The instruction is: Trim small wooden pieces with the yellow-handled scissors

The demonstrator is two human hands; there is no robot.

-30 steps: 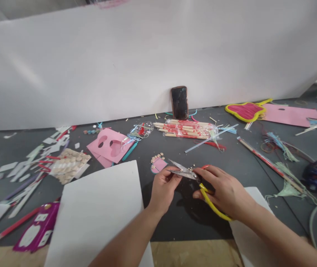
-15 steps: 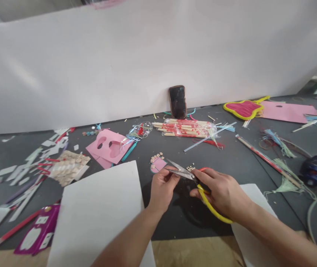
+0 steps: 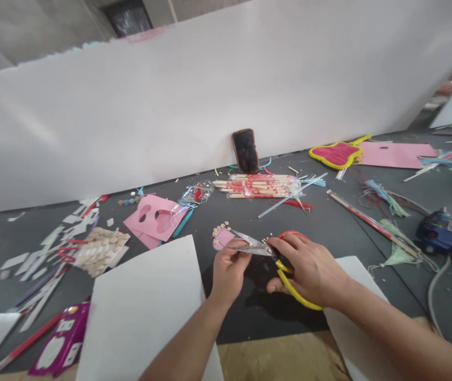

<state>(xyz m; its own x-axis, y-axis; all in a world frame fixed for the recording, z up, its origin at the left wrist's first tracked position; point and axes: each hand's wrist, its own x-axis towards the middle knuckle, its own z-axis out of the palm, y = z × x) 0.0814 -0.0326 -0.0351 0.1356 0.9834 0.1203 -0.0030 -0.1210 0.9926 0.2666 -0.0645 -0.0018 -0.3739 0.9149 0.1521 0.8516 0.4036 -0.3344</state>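
Observation:
My right hand (image 3: 309, 264) grips a pair of scissors (image 3: 252, 246) with red and yellow handles, its blades parted and pointing left. My left hand (image 3: 228, 272) is closed in a pinch right at the lower blade; whatever its fingertips hold is too small or hidden to make out. Just beyond the left fingertips lies a small pink piece (image 3: 223, 238) edged with little pale beads or slices (image 3: 220, 227). A few more tiny pale bits (image 3: 266, 238) are on the dark table behind the scissors, partly covered by my right hand.
White boards (image 3: 146, 312) lie under my forearms. A phone (image 3: 245, 151) leans on the white partition, behind bagged sticks (image 3: 258, 186). Pink cut-out card (image 3: 156, 217) and paper strips (image 3: 47, 248) are leftward; a blue glue gun (image 3: 444, 233) with its cord sits right.
The view has tilted and shifted a little, so the table things appear moved. Both hands stay together at the scissors, whose blades remain apart.

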